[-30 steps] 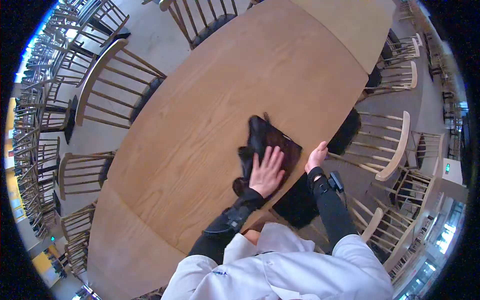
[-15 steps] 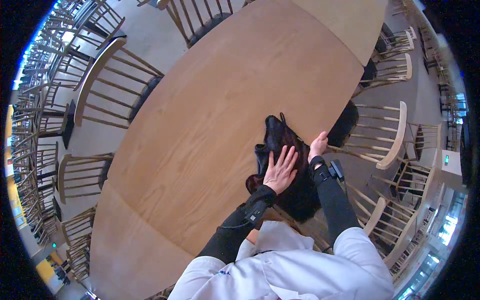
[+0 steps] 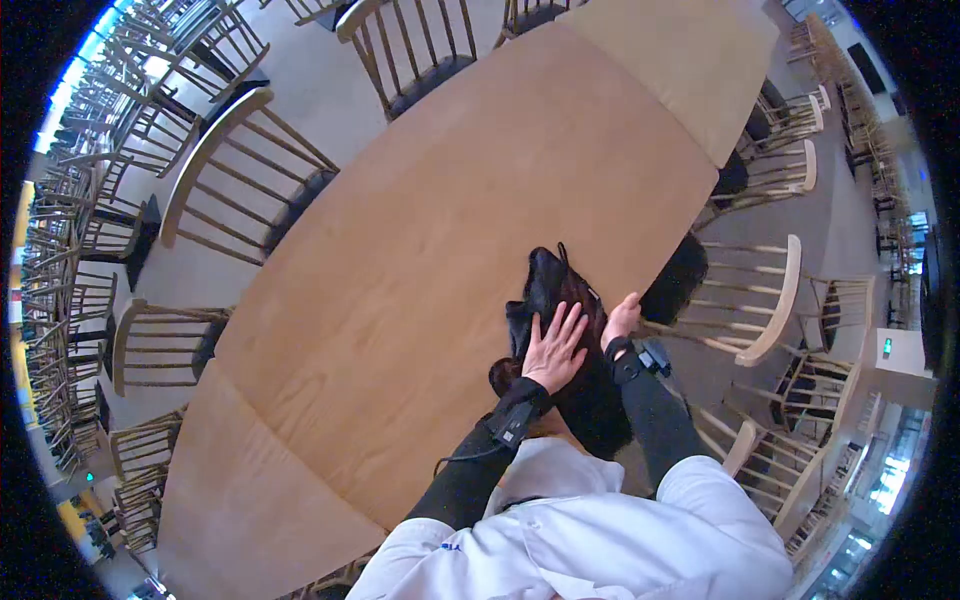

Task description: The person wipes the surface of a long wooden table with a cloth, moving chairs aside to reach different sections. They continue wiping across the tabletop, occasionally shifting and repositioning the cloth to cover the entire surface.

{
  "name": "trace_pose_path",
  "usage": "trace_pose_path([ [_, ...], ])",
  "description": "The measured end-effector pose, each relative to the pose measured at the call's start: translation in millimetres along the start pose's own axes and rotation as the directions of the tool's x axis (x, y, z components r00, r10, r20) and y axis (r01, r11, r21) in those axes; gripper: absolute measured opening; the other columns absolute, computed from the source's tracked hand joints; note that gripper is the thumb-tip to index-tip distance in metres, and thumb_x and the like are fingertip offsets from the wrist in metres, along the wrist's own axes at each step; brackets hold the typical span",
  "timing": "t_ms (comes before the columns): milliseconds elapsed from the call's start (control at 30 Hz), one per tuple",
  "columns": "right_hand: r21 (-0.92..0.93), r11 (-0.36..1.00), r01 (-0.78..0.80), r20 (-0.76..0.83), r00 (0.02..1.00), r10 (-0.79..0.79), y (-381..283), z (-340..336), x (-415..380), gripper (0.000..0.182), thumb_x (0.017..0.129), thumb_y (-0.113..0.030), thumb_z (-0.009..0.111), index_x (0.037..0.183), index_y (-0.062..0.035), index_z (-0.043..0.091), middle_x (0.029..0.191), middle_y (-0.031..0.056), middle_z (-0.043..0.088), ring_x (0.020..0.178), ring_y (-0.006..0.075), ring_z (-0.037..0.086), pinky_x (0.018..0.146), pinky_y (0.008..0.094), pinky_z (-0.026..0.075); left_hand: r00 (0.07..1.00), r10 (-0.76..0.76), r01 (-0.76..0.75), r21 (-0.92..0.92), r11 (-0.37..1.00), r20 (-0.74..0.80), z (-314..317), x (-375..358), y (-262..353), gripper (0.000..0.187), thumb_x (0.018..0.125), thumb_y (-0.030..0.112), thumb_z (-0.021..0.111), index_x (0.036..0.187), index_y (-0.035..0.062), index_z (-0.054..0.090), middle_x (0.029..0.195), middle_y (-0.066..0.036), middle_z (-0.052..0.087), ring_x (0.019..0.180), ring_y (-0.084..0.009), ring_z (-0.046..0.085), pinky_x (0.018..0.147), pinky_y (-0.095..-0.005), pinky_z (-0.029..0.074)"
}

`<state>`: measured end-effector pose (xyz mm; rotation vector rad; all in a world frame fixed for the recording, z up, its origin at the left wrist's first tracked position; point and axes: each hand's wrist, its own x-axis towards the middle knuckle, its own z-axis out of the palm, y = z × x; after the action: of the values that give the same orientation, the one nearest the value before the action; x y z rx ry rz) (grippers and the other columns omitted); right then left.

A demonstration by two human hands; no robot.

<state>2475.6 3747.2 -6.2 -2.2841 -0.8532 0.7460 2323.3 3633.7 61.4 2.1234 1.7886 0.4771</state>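
Observation:
A dark, soft, bunched cloth (image 3: 592,402) with a thin loop at its far end lies along the right edge of the wooden table (image 3: 420,240), and its near part reaches down toward my body. My left hand (image 3: 555,350) rests palm down on top of the cloth, fingers spread. At the table's right edge, just beside the cloth, is my right hand (image 3: 622,318). Its fingers are curled in, and whatever they might hold is hidden from above. Folds of the cloth bulge out to the left of my left hand.
Spindle-back wooden chairs stand around the table, such as one on the left (image 3: 240,170) and one close by on the right (image 3: 765,300). A paler table section (image 3: 680,60) adjoins at the far end. Many more chairs fill the room's sides.
The whole view has shifted slightly, so the cloth and both hands sit a little lower in it. My left hand stays flat on the cloth; my right hand stays curled beside it.

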Motion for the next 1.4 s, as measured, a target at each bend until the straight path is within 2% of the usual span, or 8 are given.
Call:
trace_pose_path([
  [333, 0.507, 0.858, -0.087, 0.208, 0.978, -0.024, 10, -6, -9, 0.067, 0.104, -0.05, 0.036, 0.142, 0.0048, 0.037, 0.145, 0.0182, 0.045, 0.129, 0.031, 0.044, 0.111, 0.0351, 0.03, 0.964, -0.226, 0.227, -0.01, 0.974, -0.139, -3, 120, -12, 0.065, 0.088, 0.041, 0.058, 0.145, 0.0139, 0.044, 0.16, -0.006, 0.027, 0.148, -0.0282, 0.02, 0.109, -0.0676, 0.021],
  [500, 0.341, 0.932, -0.123, 0.407, 0.913, -0.029, 35, -36, 22, 0.066, 0.103, -0.05, 0.039, 0.144, 0.0018, 0.037, 0.145, 0.0125, 0.044, 0.131, 0.0244, 0.041, 0.111, 0.0354, 0.03, 0.936, -0.303, 0.306, -0.007, 0.952, -0.179, -6, 182, -19, 0.066, 0.089, 0.04, 0.058, 0.147, 0.0134, 0.042, 0.159, -0.005, 0.027, 0.148, -0.0287, 0.02, 0.109, -0.068, 0.022],
  [567, 0.282, 0.92, -0.273, 0.626, 0.779, 0.039, 20, -59, 32, 0.062, 0.099, -0.059, 0.042, 0.137, -0.0101, 0.045, 0.132, 0.0053, 0.053, 0.116, 0.0198, 0.055, 0.094, 0.0389, 0.047, 0.943, -0.28, 0.288, 0.023, 0.957, -0.178, -6, 179, -20, 0.065, 0.09, 0.041, 0.058, 0.147, 0.013, 0.042, 0.159, -0.005, 0.028, 0.148, -0.0284, 0.02, 0.111, -0.0659, 0.021],
  [633, 0.33, 0.827, -0.456, 0.665, 0.734, 0.14, 12, -65, 62, 0.064, 0.099, -0.056, 0.045, 0.141, -0.0068, 0.045, 0.14, 0.0066, 0.05, 0.125, 0.0251, 0.047, 0.107, 0.0396, 0.036, 0.959, -0.233, 0.241, 0.031, 0.97, -0.161, -4, 167, -22, 0.065, 0.091, 0.042, 0.056, 0.147, 0.0124, 0.041, 0.159, -0.006, 0.028, 0.148, -0.028, 0.021, 0.112, -0.0637, 0.021],
  [900, 0.535, 0.812, -0.233, 0.381, 0.925, 0.014, 10, -18, 179, 0.065, 0.098, -0.064, 0.037, 0.138, -0.0134, 0.047, 0.133, 0.0051, 0.056, 0.119, 0.0245, 0.053, 0.102, 0.0419, 0.042, 0.973, -0.12, 0.122, 0.0, 0.992, -0.196, -57, 117, -100, 0.061, 0.082, 0.041, 0.066, 0.136, 0.0153, 0.054, 0.15, -0.005, 0.042, 0.141, -0.0266, 0.034, 0.112, -0.0588, 0.025],
  [1167, 0.473, 0.869, -0.146, 0.219, 0.975, 0.045, -2, -1, 166, 0.07, 0.101, -0.059, 0.034, 0.147, -0.0062, 0.035, 0.15, 0.0072, 0.04, 0.134, 0.0273, 0.041, 0.111, 0.0423, 0.034, 0.798, -0.445, 0.555, 0.207, 0.806, -0.407, -116, 143, -254, 0.062, 0.088, 0.047, 0.059, 0.142, 0.0175, 0.048, 0.155, -0.005, 0.036, 0.145, -0.0275, 0.027, 0.113, -0.0617, 0.022],
  [1200, 0.506, 0.849, -0.149, 0.274, 0.962, 0.005, 0, -4, 167, 0.078, 0.1, -0.059, 0.035, 0.153, -0.0036, 0.023, 0.161, 0.0104, 0.022, 0.147, 0.0254, 0.023, 0.12, 0.0413, 0.015, 0.772, -0.462, 0.591, 0.226, 0.774, -0.436, -116, 148, -271, 0.062, 0.089, 0.047, 0.058, 0.143, 0.0189, 0.047, 0.156, -0.004, 0.035, 0.146, -0.0269, 0.026, 0.113, -0.0624, 0.022],
  [1400, 0.494, 0.838, -0.232, 0.194, 0.969, 0.153, -19, -5, 144, 0.07, 0.1, -0.059, 0.035, 0.146, -0.0058, 0.038, 0.149, 0.0067, 0.042, 0.132, 0.0261, 0.044, 0.11, 0.0403, 0.035, 0.59, -0.645, 0.803, 0.278, 0.527, -0.485, -135, 188, -351, 0.062, 0.096, 0.055, 0.044, 0.149, 0.0232, 0.038, 0.159, -0.002, 0.03, 0.147, -0.0254, 0.025, 0.114, -0.062, 0.02],
])
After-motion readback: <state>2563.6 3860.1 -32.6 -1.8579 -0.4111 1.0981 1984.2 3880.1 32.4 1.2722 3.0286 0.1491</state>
